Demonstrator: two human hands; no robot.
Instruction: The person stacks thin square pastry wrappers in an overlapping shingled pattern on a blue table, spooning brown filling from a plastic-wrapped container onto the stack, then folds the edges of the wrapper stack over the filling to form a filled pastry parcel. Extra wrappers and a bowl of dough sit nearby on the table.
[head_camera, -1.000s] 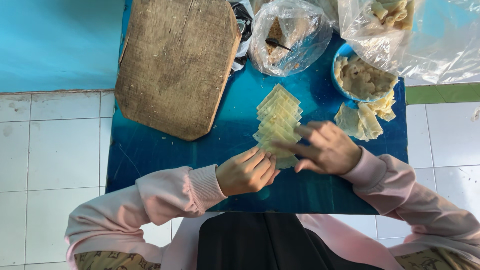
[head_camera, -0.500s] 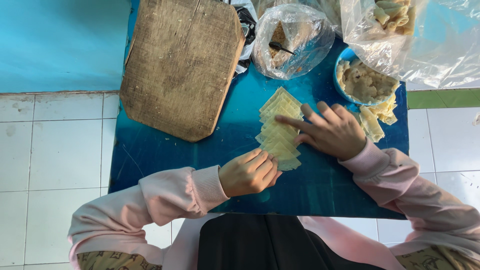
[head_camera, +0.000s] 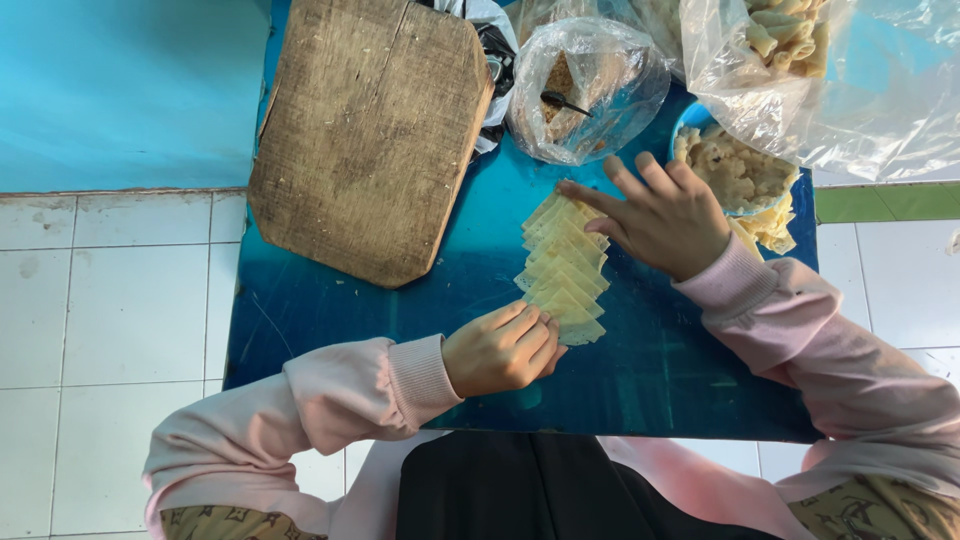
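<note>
A row of overlapping pale yellow square dough sheets (head_camera: 563, 265) lies on the blue table (head_camera: 350, 330). My left hand (head_camera: 503, 349) rests curled at the near end of the row, fingertips on the lowest sheet. My right hand (head_camera: 660, 215) is spread at the far end, its fingers apart and the index tip touching the top sheets. Both arms wear pink sleeves.
A worn wooden board (head_camera: 368, 135) lies at the table's back left. A clear bag with brown filling and a spoon (head_camera: 583, 88) sits behind the sheets. A blue bowl of dough pieces (head_camera: 735, 175) and a large plastic bag of rolled pieces (head_camera: 830, 70) stand at the right. White floor tiles (head_camera: 120, 330) surround the table.
My right hand has slid along the row of sheets from its near end up to its far end. My left hand has stayed at the near end.
</note>
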